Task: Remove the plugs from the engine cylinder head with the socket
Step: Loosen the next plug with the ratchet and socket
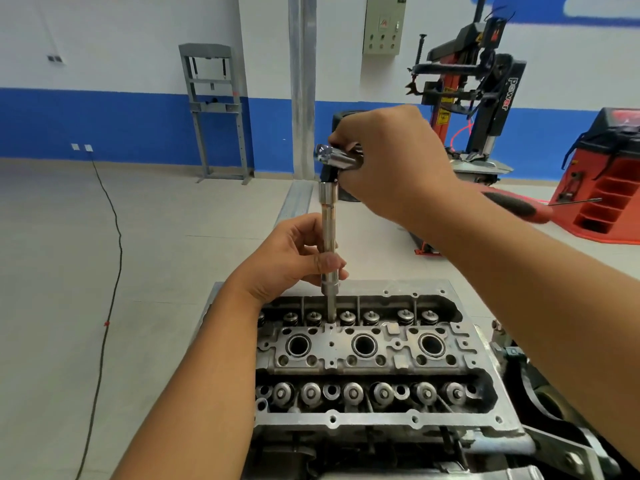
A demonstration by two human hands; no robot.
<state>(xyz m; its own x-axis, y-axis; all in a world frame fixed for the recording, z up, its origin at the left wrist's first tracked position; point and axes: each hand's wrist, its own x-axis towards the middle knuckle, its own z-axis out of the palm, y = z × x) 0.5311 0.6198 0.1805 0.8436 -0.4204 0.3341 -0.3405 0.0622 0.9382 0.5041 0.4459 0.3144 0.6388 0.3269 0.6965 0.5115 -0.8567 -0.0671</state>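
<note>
The grey metal cylinder head [377, 422] lies in front of me, with three open round plug wells along its middle and valve springs in rows on both sides. A long chrome socket extension [328, 233] stands upright, its lower end down in the head near the far valve row. My left hand [291, 258] pinches the extension's lower part between thumb and fingers. My right hand [398, 164] grips the ratchet head [334, 156] on top of the extension. The ratchet's red and black handle [516, 206] sticks out to the right behind my forearm. No plug is visible.
A red tyre changer [481, 95] and a red wheel balancer [609, 178] stand at the back right. A grey shop press [214, 109] stands against the blue and white wall. A black cable [110, 271] runs across the floor on the left.
</note>
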